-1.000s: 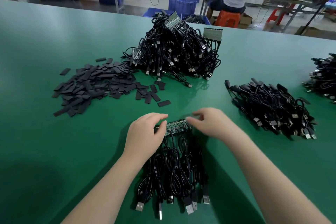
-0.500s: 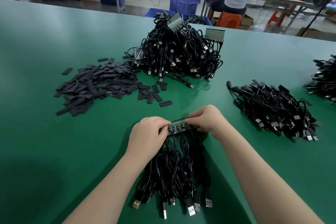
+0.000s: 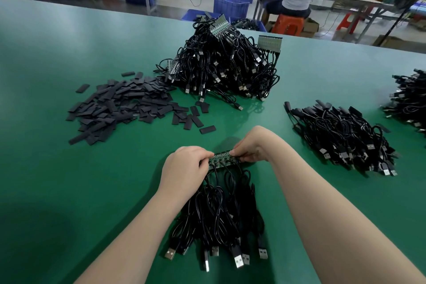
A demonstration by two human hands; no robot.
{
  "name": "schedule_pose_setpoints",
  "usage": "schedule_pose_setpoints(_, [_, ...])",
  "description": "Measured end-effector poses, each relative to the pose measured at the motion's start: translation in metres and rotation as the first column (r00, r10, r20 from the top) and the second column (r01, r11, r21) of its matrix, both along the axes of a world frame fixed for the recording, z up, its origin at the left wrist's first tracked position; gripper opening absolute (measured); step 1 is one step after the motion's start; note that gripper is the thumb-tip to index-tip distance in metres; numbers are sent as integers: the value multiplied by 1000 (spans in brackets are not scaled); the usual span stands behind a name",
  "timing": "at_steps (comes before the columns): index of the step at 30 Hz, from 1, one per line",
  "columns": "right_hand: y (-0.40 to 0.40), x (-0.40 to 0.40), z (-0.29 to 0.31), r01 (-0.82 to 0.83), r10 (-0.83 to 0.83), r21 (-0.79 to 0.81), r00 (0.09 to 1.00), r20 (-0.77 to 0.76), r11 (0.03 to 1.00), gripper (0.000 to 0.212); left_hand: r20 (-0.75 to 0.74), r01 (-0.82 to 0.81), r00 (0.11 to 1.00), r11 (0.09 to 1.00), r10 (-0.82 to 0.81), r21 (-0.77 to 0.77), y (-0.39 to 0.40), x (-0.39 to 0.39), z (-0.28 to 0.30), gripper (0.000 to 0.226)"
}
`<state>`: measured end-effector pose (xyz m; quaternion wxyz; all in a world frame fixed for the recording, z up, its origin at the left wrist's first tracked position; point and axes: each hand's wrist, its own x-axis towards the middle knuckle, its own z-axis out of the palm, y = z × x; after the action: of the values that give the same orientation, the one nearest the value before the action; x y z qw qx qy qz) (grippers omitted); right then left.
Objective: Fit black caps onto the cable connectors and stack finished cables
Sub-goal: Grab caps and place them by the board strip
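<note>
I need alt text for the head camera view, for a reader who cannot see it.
Two bare hands, left hand and right hand, pinch a small green circuit strip with black USB cables attached, on a green table. Beyond lie loose flat black caps, a tangled cable heap and a capped-cable stack.

A small green circuit strip with a bunch of black cables trailing toward the viewer, plugs nearest. Loose flat black caps lie spread at left; a tall heap of uncapped cables stands behind; a lower stack of capped cables lies at right.
</note>
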<state>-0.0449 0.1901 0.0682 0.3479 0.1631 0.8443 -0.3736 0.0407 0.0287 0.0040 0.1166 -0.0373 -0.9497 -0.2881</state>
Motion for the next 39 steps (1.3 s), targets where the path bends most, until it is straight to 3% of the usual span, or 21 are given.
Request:
schedule_pose_setpoints(9, [0,-8,-11,-7,6,46,1000,28,999,40,16,-4,1000,1000,4,-3,0,1,0,27])
schedule_pose_setpoints(18, [2,-6,-4,-30,30,4,998,-54,1000,51,16,-2,1000,1000,2,-13,0,0,0,29])
schedule_pose_setpoints(26, [4,2,-8,42,-41,2,981,-187,999,36,14,-5,1000,1000,5,-25,2,-1,0,28])
schedule_pose_setpoints(31, [13,12,-13,120,-161,-193,964,-213,974,17,35,-4,999,1000,3,3,1,0,1,29])
schedule_pose_setpoints(36, [15,26,-24,21,-152,-367,931,-332,930,15,91,-31,995,1000,31,2,0,-9,14,44])
schedule_pose_setpoints(39, [14,32,-27,-32,-152,-431,910,-386,902,7,154,21,988,999,-24,24,1,-16,28,28])
